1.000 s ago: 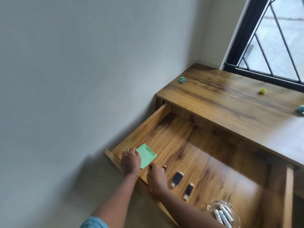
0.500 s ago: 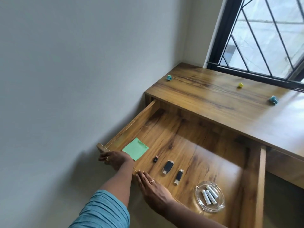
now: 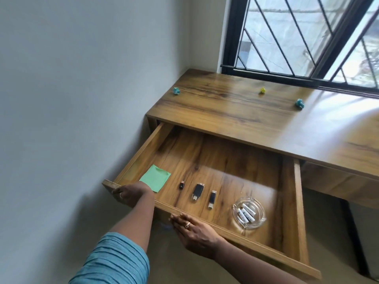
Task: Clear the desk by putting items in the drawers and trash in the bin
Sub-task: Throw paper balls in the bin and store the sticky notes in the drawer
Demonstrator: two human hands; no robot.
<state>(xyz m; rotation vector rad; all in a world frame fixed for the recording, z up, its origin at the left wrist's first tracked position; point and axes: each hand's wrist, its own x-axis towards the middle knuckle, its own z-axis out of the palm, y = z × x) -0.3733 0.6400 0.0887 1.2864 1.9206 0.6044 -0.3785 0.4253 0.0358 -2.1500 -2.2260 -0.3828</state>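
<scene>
The wooden desk's drawer (image 3: 295, 203) stands pulled out. Inside lie a green sticky note (image 3: 156, 179), three small black USB sticks (image 3: 198, 191) and a glass ashtray (image 3: 259, 219) holding white batteries. My left hand (image 3: 131, 193) rests on the left end of the drawer front (image 3: 266, 250), fingers pointing left. My right hand (image 3: 194, 230) presses flat against the outside of the drawer front, fingers straight. On the desk top (image 3: 256, 119) lie two teal paper balls (image 3: 176, 90) (image 3: 299, 103) and a yellow paper ball (image 3: 262, 90).
A grey wall runs along the left of the desk and drawer. A barred black-framed window (image 3: 307, 37) sits behind the desk. A dark object (image 3: 356, 232) stands under the desk at the right.
Both hands left the inside of the drawer, where they were at the sticky note, and moved onto the drawer front. The view shifted back and right.
</scene>
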